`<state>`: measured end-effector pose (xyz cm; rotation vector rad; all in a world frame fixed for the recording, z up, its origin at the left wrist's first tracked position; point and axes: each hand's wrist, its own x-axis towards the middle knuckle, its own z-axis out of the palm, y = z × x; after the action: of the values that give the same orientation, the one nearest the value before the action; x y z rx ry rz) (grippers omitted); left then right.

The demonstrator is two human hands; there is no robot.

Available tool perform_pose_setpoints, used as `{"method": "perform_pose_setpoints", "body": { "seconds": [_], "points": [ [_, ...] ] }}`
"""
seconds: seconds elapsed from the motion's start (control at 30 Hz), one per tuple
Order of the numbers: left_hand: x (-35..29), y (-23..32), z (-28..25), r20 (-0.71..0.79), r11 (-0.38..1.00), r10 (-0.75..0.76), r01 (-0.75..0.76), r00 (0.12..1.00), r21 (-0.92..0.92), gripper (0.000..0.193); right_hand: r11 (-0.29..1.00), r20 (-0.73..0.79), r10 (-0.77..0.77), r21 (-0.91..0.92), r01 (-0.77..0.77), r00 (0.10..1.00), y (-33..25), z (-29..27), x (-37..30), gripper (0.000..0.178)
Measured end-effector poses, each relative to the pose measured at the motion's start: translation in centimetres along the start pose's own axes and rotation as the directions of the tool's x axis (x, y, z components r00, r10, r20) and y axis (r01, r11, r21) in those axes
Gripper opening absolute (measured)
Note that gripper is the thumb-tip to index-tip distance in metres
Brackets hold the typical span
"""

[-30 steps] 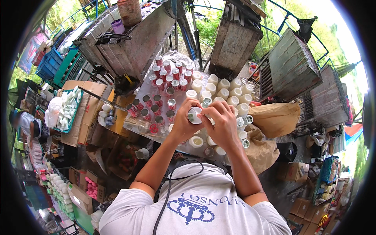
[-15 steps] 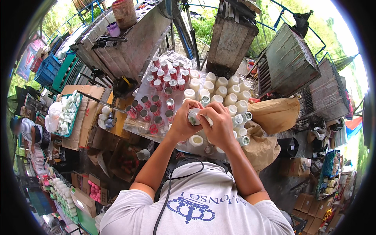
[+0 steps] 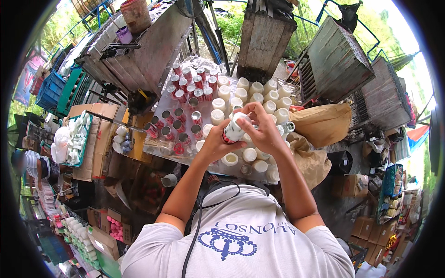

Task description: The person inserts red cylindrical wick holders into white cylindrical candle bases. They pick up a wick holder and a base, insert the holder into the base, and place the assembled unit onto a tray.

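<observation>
Between my hands, above the work table [image 3: 155, 146], is a pale candle-like cylinder [image 3: 235, 128] with a dark and red pattern round its lower part. My left hand [image 3: 216, 142] wraps its lower side. My right hand [image 3: 263, 127] closes round its upper end, fingers over the top. Just beyond and to the right stand rows of cream-white candle-like cylinders [image 3: 243, 84], a few partly hidden by my hands. To the left stand several red-patterned cylinders with silvery tops [image 3: 187, 74], and nearer ones that look like open-topped red-patterned containers [image 3: 179, 114].
Brown paper [image 3: 320, 125] lies at the table's right side. Metal cabinets [image 3: 264, 41] stand beyond the table, with a large metal box [image 3: 143, 60] at the far left. A green tray of white pieces [image 3: 79, 136] rests on cardboard at left. Another person [image 3: 34, 162] is at far left.
The cylinder in my hands has tilted, now showing its white side and red base. My right hand has shifted up over its top. The whole view has shifted slightly.
</observation>
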<state>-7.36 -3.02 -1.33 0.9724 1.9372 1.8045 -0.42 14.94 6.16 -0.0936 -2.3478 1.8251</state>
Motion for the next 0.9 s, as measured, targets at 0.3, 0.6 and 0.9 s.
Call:
{"method": "perform_pose_setpoints", "body": {
  "seconds": [0.3,0.6,0.9],
  "points": [
    [1.6,-0.9,-1.8,-0.044,0.991,0.004,-0.009,0.999,-0.132,0.062,0.935,-0.113,-0.190,0.282,0.215,0.975,2.2,1.5,1.5,0.046],
    [-2.9,-10.1,-13.4,-0.503,0.939,-0.177,-0.007,0.846,-0.343,0.042,0.965,0.005,0.220,0.143,-0.218,0.976,6.1,1.8,0.3,0.054],
    [-4.2,-18.0,-26.1,-0.811,0.964,0.002,0.214,0.585,0.156,0.050,0.695,0.104,0.211,-0.716,-0.075,0.972,14.1,6.2,-2.3,0.050]
  ]
}}
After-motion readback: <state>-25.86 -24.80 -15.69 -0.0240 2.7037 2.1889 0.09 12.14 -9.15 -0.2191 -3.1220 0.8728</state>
